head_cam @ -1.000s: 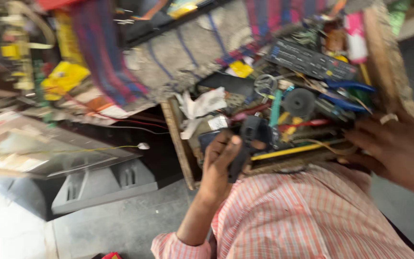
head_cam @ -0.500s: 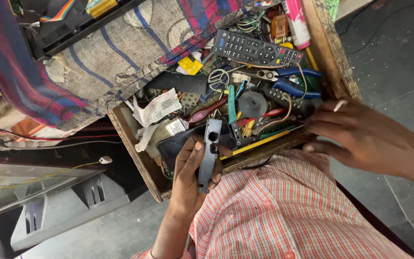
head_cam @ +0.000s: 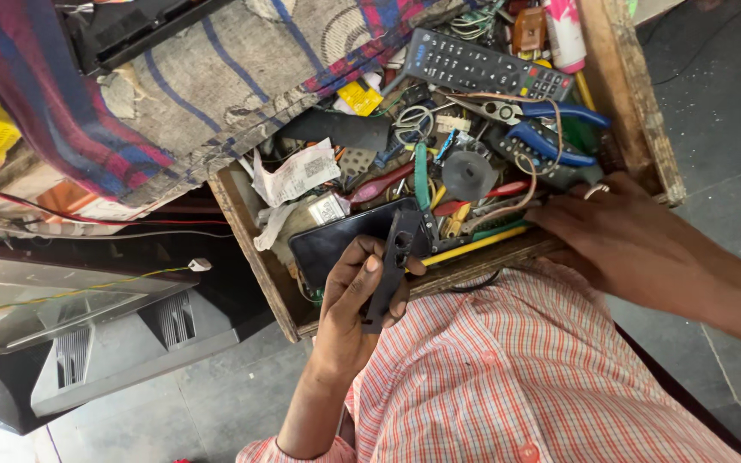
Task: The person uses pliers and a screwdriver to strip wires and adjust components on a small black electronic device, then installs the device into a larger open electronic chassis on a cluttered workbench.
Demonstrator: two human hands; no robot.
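My left hand [head_cam: 355,296] is shut on a long black plastic part [head_cam: 390,266], held upright over the front edge of an open wooden drawer [head_cam: 655,137]. Just behind the part, a black phone-like slab [head_cam: 332,243] lies in the drawer. My right hand [head_cam: 623,236], with a ring on one finger, reaches in from the right. Its fingers are spread on the tools near a yellow rod [head_cam: 473,247] and hold nothing. My red checked shirt [head_cam: 525,377] fills the bottom.
The drawer is crammed: a black remote control [head_cam: 482,64], blue-handled pliers [head_cam: 551,137], a round black disc [head_cam: 467,174], a paper slip [head_cam: 298,171], wires. A striped cloth [head_cam: 173,77] covers the top above it. A grey appliance casing [head_cam: 113,334] lies on the floor at left.
My right hand has moved from the drawer's front edge in among the tools. My left hand keeps hold of the black part, now lifted clear of the clutter. The view has steadied.
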